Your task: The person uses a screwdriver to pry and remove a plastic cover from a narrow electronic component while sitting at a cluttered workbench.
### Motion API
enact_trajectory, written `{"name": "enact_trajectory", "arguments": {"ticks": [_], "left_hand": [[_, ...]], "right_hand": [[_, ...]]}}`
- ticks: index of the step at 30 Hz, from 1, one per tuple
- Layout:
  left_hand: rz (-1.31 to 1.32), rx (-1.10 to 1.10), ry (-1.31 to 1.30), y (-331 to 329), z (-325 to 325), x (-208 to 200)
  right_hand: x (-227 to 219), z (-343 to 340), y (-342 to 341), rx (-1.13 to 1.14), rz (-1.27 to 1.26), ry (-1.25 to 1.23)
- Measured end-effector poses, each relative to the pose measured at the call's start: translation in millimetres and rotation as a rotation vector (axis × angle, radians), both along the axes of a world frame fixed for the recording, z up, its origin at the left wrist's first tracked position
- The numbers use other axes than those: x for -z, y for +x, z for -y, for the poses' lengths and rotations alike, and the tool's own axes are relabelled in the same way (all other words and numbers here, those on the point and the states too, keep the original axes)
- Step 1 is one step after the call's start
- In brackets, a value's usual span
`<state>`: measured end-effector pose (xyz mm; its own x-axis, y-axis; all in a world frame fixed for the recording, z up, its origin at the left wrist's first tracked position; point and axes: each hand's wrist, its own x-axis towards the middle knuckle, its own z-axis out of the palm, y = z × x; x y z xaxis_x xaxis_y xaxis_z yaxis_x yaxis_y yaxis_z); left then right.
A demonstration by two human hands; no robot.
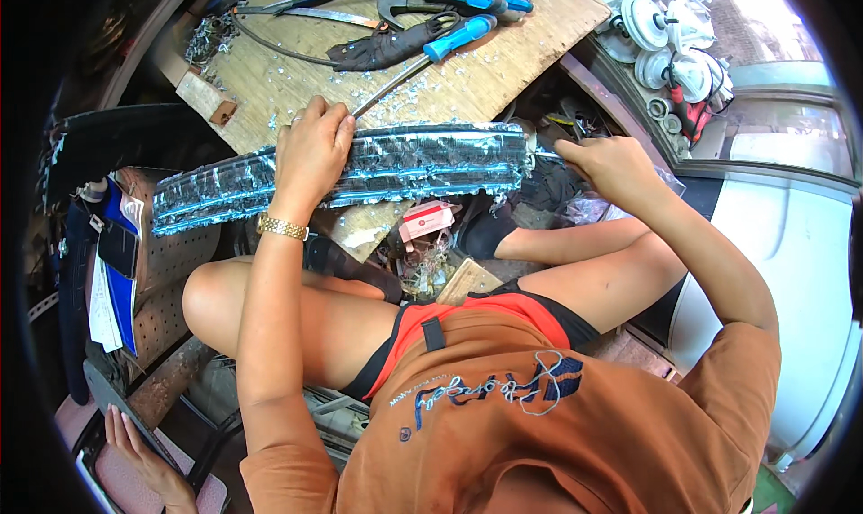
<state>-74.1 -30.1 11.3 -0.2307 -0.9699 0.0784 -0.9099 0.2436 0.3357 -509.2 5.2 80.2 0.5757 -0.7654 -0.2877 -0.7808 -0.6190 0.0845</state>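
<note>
A long, slightly curved black slab with shiny silver-blue ridges and ragged edges lies across in front of me, partly over the wooden board. My left hand grips its upper edge left of the middle, fingers curled over it and partly hidden. At the slab's right end, my right hand is closed round a thin metal tool whose tip meets the end. Most of the tool's handle is hidden in the fist. A blue-handled screwdriver lies on the board, its shaft pointing toward my left hand.
The wooden board carries several hand tools, a black cloth-wrapped bundle and shiny shavings. White pulley-like parts and red-handled pliers sit at far right. Below the slab is a red-and-white box. Another person's hand shows at lower left.
</note>
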Motion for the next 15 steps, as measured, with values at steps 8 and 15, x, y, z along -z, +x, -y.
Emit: {"name": "enact_trajectory", "arguments": {"ticks": [8, 15], "left_hand": [[0.044, -0.027, -0.018, -2, -2, -2], [0.032, -0.013, -0.052, -5, 1, -3]], "right_hand": [[-48, -4, -11, 0.365, 0.263, 0.024], [-9, -8, 152, 0.032, 0.329, -0.053]]}}
